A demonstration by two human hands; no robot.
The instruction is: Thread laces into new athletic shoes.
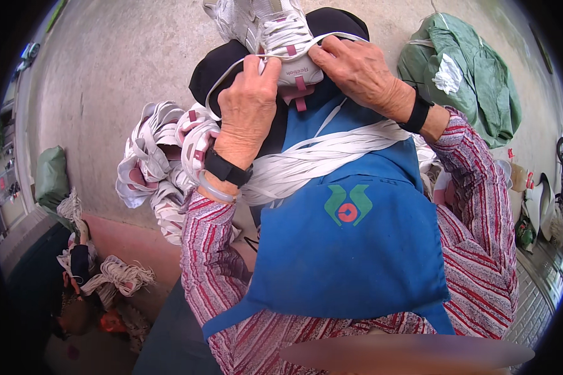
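Note:
A white and pink sneaker [288, 39] rests across my knees with its padded tongue toward me. White lace runs in a row up its front. At the tongue's left side, my left hand [248, 103] is closed, pinching a shoelace [226, 74] that loops down beside the wrist. My right hand [361, 75] pinches lace at the tongue's right edge, and a strand trails off past the knuckles. A thick bundle of white laces [325, 153] lies across my lap over the blue apron [350, 250].
Several white and pink shoe pieces [153, 147] are piled left of my knees. A green sack [460, 75] stands on the concrete floor [131, 50] at the far right, and another green sack [52, 175] at the left. Bundled white cords [122, 275] lie at the lower left.

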